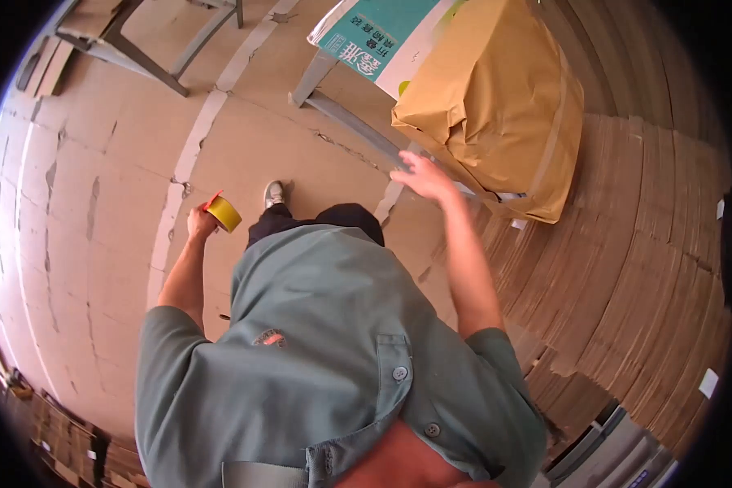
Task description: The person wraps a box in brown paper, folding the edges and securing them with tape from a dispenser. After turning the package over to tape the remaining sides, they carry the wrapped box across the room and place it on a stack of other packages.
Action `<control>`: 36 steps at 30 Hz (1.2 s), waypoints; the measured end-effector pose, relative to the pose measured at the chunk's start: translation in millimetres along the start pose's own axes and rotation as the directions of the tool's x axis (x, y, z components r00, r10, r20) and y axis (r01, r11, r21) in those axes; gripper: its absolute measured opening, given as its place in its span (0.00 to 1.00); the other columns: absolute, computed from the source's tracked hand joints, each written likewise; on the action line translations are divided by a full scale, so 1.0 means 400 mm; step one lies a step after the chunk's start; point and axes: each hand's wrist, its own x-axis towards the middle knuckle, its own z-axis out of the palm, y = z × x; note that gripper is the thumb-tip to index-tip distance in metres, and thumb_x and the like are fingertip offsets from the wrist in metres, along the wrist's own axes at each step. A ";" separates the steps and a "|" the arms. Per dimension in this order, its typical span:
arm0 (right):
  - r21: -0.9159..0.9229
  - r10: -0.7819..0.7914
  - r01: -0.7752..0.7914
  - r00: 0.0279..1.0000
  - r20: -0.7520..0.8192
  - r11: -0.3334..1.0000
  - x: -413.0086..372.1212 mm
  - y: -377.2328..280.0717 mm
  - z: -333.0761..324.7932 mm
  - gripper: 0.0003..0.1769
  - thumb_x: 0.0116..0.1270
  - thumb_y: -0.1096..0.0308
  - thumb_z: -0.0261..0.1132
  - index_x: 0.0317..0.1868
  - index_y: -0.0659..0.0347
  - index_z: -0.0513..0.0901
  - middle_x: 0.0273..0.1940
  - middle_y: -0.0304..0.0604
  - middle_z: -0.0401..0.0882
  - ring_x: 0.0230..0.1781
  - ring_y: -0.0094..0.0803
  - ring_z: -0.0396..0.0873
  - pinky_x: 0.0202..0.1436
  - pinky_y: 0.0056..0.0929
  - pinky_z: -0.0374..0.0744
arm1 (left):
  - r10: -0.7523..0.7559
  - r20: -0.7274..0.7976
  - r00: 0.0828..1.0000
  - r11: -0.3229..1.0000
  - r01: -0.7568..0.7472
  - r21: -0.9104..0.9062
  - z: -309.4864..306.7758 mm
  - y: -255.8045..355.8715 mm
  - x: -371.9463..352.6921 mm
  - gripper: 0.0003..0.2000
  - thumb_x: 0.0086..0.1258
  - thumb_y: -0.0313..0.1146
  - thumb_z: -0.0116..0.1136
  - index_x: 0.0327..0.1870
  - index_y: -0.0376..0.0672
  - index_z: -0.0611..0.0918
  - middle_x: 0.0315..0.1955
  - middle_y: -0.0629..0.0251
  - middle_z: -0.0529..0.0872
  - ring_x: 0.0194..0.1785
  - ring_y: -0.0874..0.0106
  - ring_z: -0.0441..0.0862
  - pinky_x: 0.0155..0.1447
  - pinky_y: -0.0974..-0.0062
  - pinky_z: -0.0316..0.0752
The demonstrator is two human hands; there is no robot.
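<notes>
My left hand (201, 220) is closed around a yellow roll of tape on a red dispenser (223, 213), held out low to the left above the floor. Raised in front of me, my right hand (425, 177) has its fingers spread and holds nothing. It hovers just left of a bundle wrapped in brown paper and banded with tape (496, 106). Below both hands are my green shirt, dark trousers and one shoe (273, 193).
Stacks of flattened cardboard (642, 268) fill the right side. A grey metal frame (342, 114) carries the bundle and a white-and-teal printed sheet (382, 37). Another metal stand (146, 57) is at upper left. The floor is covered in taped cardboard sheets (98, 203).
</notes>
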 end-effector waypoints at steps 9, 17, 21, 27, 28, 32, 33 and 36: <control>0.959 -0.427 0.137 0.873 -0.234 -0.247 -0.132 0.062 -0.387 0.41 0.75 0.46 0.49 0.71 0.75 0.53 0.72 0.61 0.57 0.73 0.52 0.59 0.66 0.44 0.74 | 0.156 0.026 0.987 0.980 -0.158 0.123 -0.026 0.229 0.134 0.16 0.60 0.45 0.64 0.47 0.52 0.87 0.30 0.60 0.89 0.34 0.67 0.87 0.39 0.68 0.80; 0.874 -0.451 0.235 0.783 -0.429 -0.425 -0.139 0.057 -0.334 0.32 0.79 0.50 0.44 0.73 0.62 0.57 0.71 0.51 0.63 0.73 0.39 0.60 0.75 0.41 0.63 | 0.407 0.059 0.912 0.875 -0.370 -0.311 0.001 0.296 0.297 0.15 0.67 0.38 0.61 0.53 0.46 0.84 0.34 0.62 0.89 0.35 0.73 0.86 0.40 0.71 0.82; 0.981 -0.424 0.193 0.889 -0.172 0.008 -0.114 0.029 -0.224 0.37 0.75 0.48 0.51 0.75 0.59 0.52 0.67 0.51 0.68 0.62 0.55 0.73 0.56 0.46 0.81 | 0.356 -0.082 0.931 0.931 -0.361 -0.057 -0.143 0.528 0.132 0.15 0.64 0.42 0.65 0.50 0.49 0.86 0.25 0.62 0.87 0.27 0.74 0.85 0.34 0.72 0.80; 0.944 -0.441 0.324 0.840 -0.316 -0.061 -0.161 0.031 -0.209 0.31 0.75 0.53 0.53 0.70 0.64 0.61 0.55 0.55 0.78 0.52 0.52 0.80 0.57 0.44 0.79 | 0.451 -0.078 0.889 0.884 -0.457 -0.099 -0.450 0.770 0.156 0.14 0.68 0.32 0.61 0.54 0.41 0.83 0.35 0.66 0.88 0.35 0.79 0.83 0.37 0.75 0.80; 0.930 -0.311 0.358 0.896 -0.317 0.085 -0.146 0.010 -0.200 0.29 0.75 0.54 0.53 0.68 0.65 0.63 0.52 0.54 0.80 0.49 0.50 0.82 0.55 0.42 0.79 | 0.510 -0.091 0.855 0.841 -0.519 -0.156 -0.500 0.784 0.189 0.13 0.68 0.31 0.61 0.52 0.40 0.84 0.35 0.67 0.88 0.36 0.79 0.83 0.37 0.75 0.80; 0.908 0.183 0.292 0.916 -0.356 0.301 -0.138 -0.078 -0.162 0.20 0.74 0.59 0.56 0.55 0.67 0.75 0.35 0.47 0.82 0.37 0.37 0.84 0.46 0.35 0.82 | 0.445 0.097 0.890 0.873 -0.407 -0.269 -0.664 0.970 0.242 0.06 0.67 0.25 0.58 0.43 0.39 0.84 0.32 0.65 0.87 0.36 0.77 0.84 0.37 0.75 0.81; 0.916 0.280 0.281 0.890 -0.361 0.288 -0.145 -0.107 -0.162 0.17 0.72 0.62 0.58 0.52 0.67 0.76 0.33 0.46 0.82 0.35 0.35 0.84 0.44 0.33 0.82 | 0.476 0.155 0.866 0.865 -0.429 -0.259 -0.665 1.005 0.284 0.07 0.66 0.23 0.56 0.43 0.38 0.83 0.32 0.65 0.87 0.35 0.75 0.85 0.37 0.75 0.81; 0.902 0.510 0.273 0.753 -0.416 0.334 -0.156 -0.203 -0.139 0.13 0.68 0.67 0.64 0.48 0.66 0.77 0.29 0.42 0.80 0.31 0.30 0.83 0.41 0.29 0.81 | 0.573 0.330 0.750 0.819 -0.533 -0.211 -0.628 1.116 0.378 0.10 0.63 0.23 0.57 0.44 0.35 0.83 0.34 0.63 0.88 0.37 0.73 0.86 0.40 0.75 0.81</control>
